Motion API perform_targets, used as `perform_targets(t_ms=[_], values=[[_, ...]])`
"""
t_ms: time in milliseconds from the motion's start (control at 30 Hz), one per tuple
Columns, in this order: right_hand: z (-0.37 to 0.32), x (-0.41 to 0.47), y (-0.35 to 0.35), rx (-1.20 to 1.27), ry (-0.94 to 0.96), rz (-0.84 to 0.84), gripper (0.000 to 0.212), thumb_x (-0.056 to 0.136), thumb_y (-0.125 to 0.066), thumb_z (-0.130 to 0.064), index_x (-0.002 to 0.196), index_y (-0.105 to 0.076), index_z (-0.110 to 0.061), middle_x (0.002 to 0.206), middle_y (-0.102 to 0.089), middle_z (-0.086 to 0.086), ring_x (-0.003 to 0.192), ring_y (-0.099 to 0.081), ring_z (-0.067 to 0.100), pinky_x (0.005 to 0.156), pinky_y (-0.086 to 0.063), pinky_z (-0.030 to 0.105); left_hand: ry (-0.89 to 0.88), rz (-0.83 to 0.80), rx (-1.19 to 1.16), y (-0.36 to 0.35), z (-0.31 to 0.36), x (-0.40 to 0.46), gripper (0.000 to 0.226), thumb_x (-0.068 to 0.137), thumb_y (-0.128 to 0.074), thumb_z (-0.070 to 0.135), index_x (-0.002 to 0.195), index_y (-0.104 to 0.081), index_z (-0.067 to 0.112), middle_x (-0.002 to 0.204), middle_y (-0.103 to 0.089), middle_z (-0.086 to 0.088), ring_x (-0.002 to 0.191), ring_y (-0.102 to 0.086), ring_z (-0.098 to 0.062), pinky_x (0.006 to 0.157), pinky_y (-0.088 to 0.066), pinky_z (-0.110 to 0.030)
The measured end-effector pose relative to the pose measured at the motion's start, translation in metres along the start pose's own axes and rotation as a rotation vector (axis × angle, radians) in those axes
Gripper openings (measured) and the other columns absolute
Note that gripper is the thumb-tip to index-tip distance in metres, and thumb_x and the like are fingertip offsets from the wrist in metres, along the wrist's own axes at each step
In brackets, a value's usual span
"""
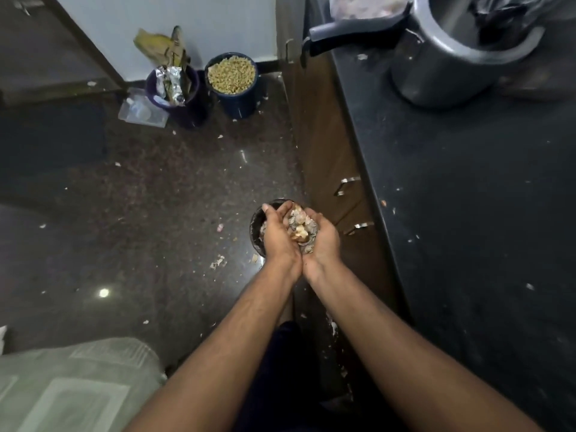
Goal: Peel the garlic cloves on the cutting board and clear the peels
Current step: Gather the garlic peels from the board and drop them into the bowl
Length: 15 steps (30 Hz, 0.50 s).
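Head view shows the left hand (pixel 278 236) and right hand (pixel 321 241) pressed side by side, fingers curled up into one cup that holds the garlic peels (pixel 300 227) directly above the dark bin (pixel 256 224) on the floor.

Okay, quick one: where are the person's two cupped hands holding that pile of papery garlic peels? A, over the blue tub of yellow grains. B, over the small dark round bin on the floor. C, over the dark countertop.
B: the left hand and right hand cup the papery garlic peels directly above the small dark round bin on the floor.
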State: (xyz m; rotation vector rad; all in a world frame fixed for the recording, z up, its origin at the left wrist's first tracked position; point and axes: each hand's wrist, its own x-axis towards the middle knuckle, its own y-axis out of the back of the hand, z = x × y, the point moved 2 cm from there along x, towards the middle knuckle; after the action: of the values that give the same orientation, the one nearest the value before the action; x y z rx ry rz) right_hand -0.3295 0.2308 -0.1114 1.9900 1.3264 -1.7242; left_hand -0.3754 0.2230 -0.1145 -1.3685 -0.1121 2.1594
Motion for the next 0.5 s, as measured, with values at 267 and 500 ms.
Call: perform_targets(t_ms=[267,500], values=[[-0.015,0.054,-0.023,-0.255,-0.018,0.081,0.047,0.107,-0.038,-0.042,0.097,-0.068,-0.007,0.104,-0.074,0.016,0.095,-0.067,0.026,0.096,-0.054,0.041,0.088,0.143,0.185,-0.008,0.023,0.060,0.080,0.100,-0.022,0.074,0.132,-0.060,0.012,0.106,-0.074,-0.009,0.091,-0.070,-0.026,0.079,-0.057,-0.036],[-0.024,0.067,-0.021,-0.441,0.083,0.081,0.034,0.110,-0.036,-0.012,0.137,-0.052,0.001,0.146,-0.055,0.018,0.137,-0.052,0.031,0.105,-0.043,0.033,0.044,0.153,0.271,0.006,0.026,0.069,0.073,0.103,-0.022,0.069,0.130,-0.060,0.013,0.119,-0.070,-0.006,0.100,-0.068,-0.018,0.075,-0.054,-0.031]])
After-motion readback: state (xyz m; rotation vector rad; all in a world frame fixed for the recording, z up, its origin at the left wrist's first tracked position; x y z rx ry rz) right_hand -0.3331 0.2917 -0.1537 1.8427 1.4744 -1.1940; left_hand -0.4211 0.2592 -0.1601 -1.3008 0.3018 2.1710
